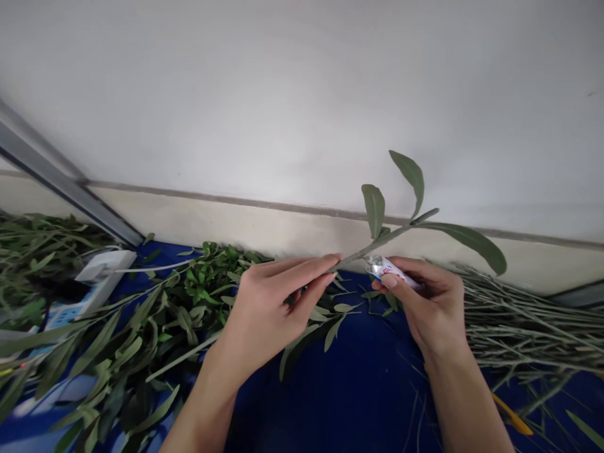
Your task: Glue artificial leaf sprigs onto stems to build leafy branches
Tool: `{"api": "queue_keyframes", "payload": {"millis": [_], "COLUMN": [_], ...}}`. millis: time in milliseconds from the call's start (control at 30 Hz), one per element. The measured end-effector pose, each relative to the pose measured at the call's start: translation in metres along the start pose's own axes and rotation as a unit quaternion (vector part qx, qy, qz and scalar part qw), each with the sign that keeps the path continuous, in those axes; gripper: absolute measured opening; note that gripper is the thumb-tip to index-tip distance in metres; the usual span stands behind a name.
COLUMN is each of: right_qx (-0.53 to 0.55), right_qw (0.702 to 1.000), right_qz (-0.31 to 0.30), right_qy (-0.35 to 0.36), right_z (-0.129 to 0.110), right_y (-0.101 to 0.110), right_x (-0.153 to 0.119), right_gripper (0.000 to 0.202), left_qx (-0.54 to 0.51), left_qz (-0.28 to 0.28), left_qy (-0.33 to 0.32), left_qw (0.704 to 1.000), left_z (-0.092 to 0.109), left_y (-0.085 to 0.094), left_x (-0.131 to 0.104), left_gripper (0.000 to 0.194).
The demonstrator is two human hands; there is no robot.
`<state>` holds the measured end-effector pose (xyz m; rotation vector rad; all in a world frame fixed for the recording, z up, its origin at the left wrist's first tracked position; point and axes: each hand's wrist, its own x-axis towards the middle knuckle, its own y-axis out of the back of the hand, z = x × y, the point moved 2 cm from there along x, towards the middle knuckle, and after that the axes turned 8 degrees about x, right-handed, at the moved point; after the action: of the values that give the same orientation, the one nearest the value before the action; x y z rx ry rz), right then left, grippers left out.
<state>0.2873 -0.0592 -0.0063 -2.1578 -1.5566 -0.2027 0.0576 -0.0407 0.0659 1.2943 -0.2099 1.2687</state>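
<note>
the chief risk lay at the tube (396,272): if the right hand (436,305) squeezed it too hard, whatever was inside could have come out in a blob and run along the sprig (394,236) to the left fingertips, which were near the nozzle end. the sprig could also have rolled or swung, since it seemed to be held only near its lower end while the leafy part hung free; a push from the tube would likely have been enough to turn it. a knock against the wall (283,94) might have bent a leaf. the left hand (276,299) was nearly closed, thumb and fingers pinching the stem near that end. the right hand was curled round the tube, thumb on its side; whether nozzle and stem touched could not be told. the sprig slanted up and rightward from the left fingertips, passing just above the tube and the right hand, with 3 long leaves spread beyond. it was held clear of the blue worktop (349,390), between the leafy heap (141,352) at left and the bare stalks (523,327) at right.
</note>
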Motion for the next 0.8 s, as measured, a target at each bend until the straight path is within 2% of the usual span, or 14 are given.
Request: {"api": "queue_keyframes", "payload": {"millis": [133,367,800], "right_qx": [0.003,0.004,0.02], "right_qw": [1.0,0.999,0.998], "right_qz": [-0.013,0.004,-0.006], "right_qy": [0.008,-0.039,-0.054], "right_z": [0.002,-0.0058,-0.0061], "right_y": [0.0008,-0.0059,-0.0085], "right_x": [0.0001,-0.0034,-0.0035], "right_gripper": [0.025,0.023,0.022], "left_qx": [0.003,0.008,0.006], "left_qz": [0.004,0.005,-0.011], "left_qy": [0.0,0.006,0.014], "left_qw": [1.0,1.0,1.0], "left_z": [0.0004,0.0007,0.0013], "left_y": [0.0006,0.0016,0.003], "left_x": [-0.0006,0.0003,-0.0001], "left_gripper": [0.027,0.026,0.028]}}
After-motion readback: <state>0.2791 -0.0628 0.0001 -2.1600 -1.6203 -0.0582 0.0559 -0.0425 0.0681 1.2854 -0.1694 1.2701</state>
